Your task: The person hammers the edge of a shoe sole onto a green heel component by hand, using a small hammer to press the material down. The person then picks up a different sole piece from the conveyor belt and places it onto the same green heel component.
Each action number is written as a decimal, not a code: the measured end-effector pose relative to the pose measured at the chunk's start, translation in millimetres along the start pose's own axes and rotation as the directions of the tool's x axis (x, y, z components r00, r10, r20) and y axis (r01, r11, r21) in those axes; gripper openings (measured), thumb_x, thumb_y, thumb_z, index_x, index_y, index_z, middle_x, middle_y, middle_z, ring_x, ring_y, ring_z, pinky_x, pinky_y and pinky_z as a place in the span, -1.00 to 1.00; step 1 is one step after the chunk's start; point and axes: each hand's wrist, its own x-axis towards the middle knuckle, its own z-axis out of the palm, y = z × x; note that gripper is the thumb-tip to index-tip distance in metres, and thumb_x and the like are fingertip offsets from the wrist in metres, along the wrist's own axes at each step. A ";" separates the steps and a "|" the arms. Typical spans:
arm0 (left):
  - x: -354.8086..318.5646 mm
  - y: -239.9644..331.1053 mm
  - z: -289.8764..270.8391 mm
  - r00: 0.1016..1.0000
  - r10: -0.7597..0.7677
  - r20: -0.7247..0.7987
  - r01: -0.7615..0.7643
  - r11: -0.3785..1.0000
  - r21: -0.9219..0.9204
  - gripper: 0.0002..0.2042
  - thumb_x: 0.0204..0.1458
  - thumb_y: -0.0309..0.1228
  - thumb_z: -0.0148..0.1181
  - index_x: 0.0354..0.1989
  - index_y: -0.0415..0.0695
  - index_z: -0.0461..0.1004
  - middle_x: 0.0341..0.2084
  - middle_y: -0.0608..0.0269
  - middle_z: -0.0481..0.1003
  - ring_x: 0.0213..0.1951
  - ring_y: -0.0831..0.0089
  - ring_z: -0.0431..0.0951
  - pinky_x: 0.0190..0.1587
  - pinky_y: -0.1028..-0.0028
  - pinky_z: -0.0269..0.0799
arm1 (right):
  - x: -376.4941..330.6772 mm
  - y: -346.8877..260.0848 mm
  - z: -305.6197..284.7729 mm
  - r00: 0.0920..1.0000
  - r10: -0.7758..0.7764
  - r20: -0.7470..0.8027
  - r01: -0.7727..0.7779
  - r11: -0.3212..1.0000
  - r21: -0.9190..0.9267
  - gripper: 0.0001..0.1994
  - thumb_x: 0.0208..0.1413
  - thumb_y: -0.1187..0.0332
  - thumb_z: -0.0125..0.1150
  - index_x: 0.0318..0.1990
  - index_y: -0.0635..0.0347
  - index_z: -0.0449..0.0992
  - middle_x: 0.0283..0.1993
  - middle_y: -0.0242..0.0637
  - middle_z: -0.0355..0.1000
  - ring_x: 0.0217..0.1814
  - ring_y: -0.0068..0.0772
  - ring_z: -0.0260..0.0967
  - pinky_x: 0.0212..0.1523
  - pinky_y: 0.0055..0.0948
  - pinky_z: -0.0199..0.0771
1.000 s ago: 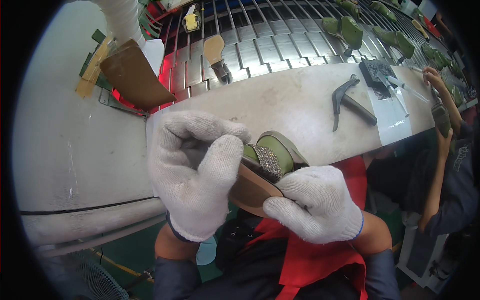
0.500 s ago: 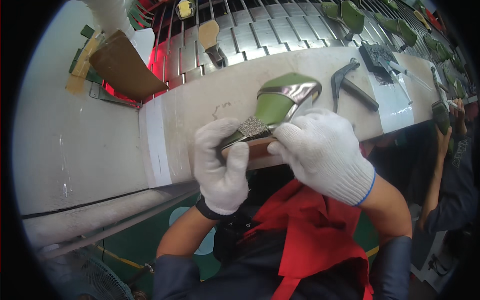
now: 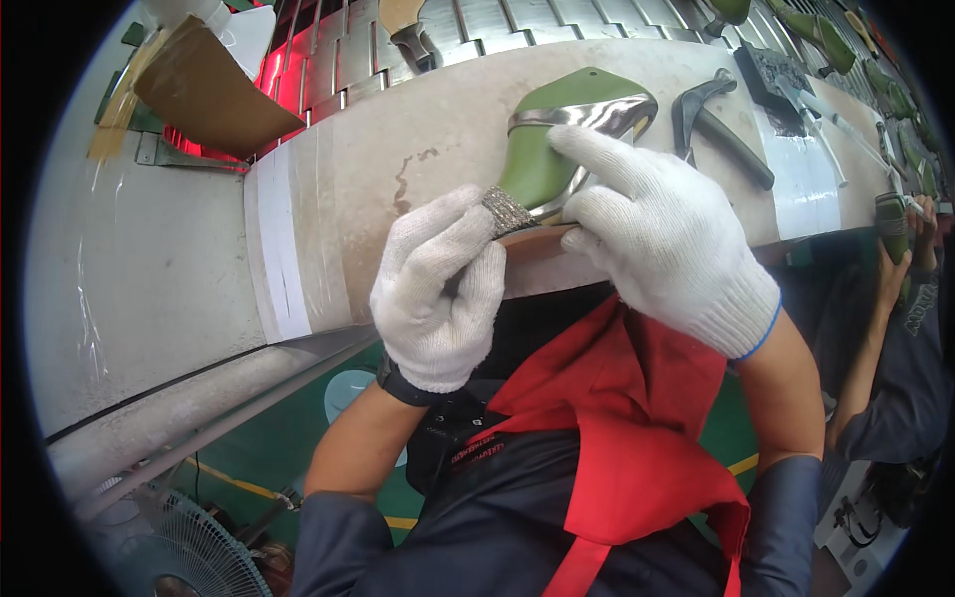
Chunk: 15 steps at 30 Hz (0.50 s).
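Both my hands wear white knit gloves. Between them is a green shoe last [image 3: 545, 149] with a silver upper wrapped over it, lying on the pale workbench [image 3: 398, 179]. My left hand [image 3: 438, 289] pinches the glittery grey heel end of the shoe. My right hand [image 3: 662, 234] grips the shoe from the right, its index finger stretched along the silver upper. The brown sole edge shows just below the shoe.
A grey plier-like hand tool [image 3: 716, 124] lies right of the shoe. A metal slat conveyor [image 3: 517, 25] behind the bench carries more green lasts [image 3: 811, 30]. Brown cardboard [image 3: 214, 90] sits at back left. Another person's hand [image 3: 900, 224] holds a green object at right. A fan [image 3: 189, 542] stands below.
The shoe has gone from my lap up onto the bench. Both hands followed it forward, and my right index finger now lies along the upper.
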 end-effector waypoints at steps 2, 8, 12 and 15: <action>7.0 2.7 1.2 1.000 -0.006 0.002 0.006 1.000 -0.015 -0.67 0.16 -0.66 0.43 0.11 -0.21 0.69 0.14 -0.14 0.66 0.12 0.05 0.73 0.15 0.26 0.67 | -1.1 4.2 0.3 1.000 -0.021 0.010 0.021 1.000 -0.006 -0.73 0.01 0.43 0.56 -0.15 0.19 0.62 0.35 0.01 0.55 0.00 0.12 0.63 -0.01 -0.07 0.66; 28.8 5.3 -0.4 0.975 -0.022 0.220 0.020 1.000 0.009 -0.56 0.06 -0.68 0.47 0.16 -0.20 0.69 0.16 -0.16 0.67 0.20 -0.07 0.70 0.26 0.14 0.61 | -1.8 11.3 5.8 0.998 -0.066 -0.018 0.066 0.998 -0.003 -0.79 0.05 0.43 0.50 -0.17 0.18 0.60 0.30 -0.03 0.59 -0.09 0.10 0.63 -0.07 -0.07 0.64; 33.0 2.8 -1.9 0.955 0.117 0.273 -0.140 0.988 0.064 -0.60 0.08 -0.64 0.49 0.13 -0.25 0.70 0.13 -0.15 0.69 0.22 -0.10 0.69 0.28 0.13 0.59 | -0.9 11.7 6.1 0.998 -0.059 -0.034 0.060 0.998 0.018 -0.84 0.06 0.46 0.43 -0.21 0.17 0.58 0.25 -0.08 0.62 -0.12 0.04 0.64 -0.10 -0.08 0.64; 40.6 7.0 -2.1 0.940 0.170 0.297 -0.213 0.970 0.117 -0.68 0.11 -0.64 0.49 0.07 -0.28 0.71 0.07 -0.14 0.71 0.17 -0.05 0.71 0.24 0.15 0.61 | 2.2 8.8 -2.1 0.999 -0.032 0.032 0.032 0.999 -0.012 -0.83 0.05 0.45 0.43 -0.21 0.17 0.59 0.22 -0.11 0.63 -0.13 0.01 0.64 -0.11 -0.10 0.64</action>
